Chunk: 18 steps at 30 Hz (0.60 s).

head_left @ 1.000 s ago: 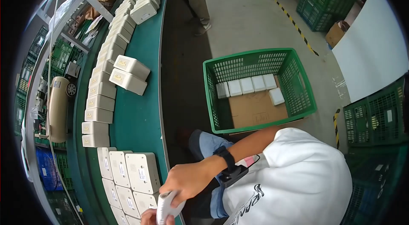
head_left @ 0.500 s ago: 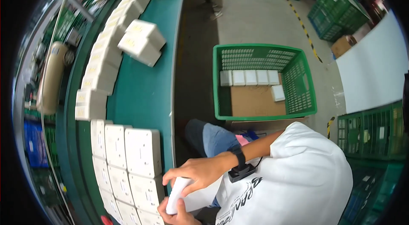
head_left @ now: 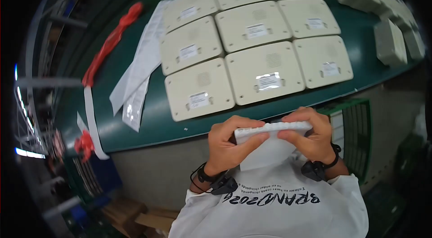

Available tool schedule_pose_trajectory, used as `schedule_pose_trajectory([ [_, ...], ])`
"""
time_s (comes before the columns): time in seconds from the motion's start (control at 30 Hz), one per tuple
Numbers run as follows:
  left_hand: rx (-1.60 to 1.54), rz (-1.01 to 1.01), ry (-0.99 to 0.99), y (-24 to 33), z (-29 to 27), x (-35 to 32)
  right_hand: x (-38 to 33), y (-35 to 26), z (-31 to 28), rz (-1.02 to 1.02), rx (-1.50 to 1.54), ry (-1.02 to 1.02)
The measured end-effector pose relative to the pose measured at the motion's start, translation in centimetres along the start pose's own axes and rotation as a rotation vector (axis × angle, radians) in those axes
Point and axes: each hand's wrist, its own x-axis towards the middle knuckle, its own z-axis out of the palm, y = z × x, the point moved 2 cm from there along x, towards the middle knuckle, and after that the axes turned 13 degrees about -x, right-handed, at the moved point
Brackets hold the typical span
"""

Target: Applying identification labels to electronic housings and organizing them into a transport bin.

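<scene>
My left hand and my right hand are both closed on one white object, just off the belt's near edge. It has a bumpy, ridged upper edge, and a flat white part hangs below it; I cannot tell its exact kind. My thumbs press its near side while the fingers curl over the top. Beyond my hands, cream plastic housings lie close together in three rows on the green surface. Each bears a white label and small corner holes; some show a round or square grille.
Left of the housings lie long white strips and a red twisted plastic wrap. More cream boxes stand at the far right. A green crate is beside my right hand. Cardboard sits low at the left.
My view has turned left, from the floor crate to the belt with the housings. Both hands still hold the white object, now level in front of my chest rather than tilted.
</scene>
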Motion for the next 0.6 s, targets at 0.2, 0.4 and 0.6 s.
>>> schedule_pose_trajectory([
  [0.2,-0.358,-0.124,0.134,-0.5,-1.4,-1.2,1.4,-0.8,1.8,0.173,0.025,-0.074],
  [0.4,-0.266,0.106,0.091,-1.6,-3.2,-2.1,4.1,-2.9,2.8,-0.057,-0.102,-0.163],
  [0.6,-0.025,0.154,0.071,-0.6,-4.5,-2.5,7.2,-4.5,4.3,-0.379,-0.333,-0.346],
])
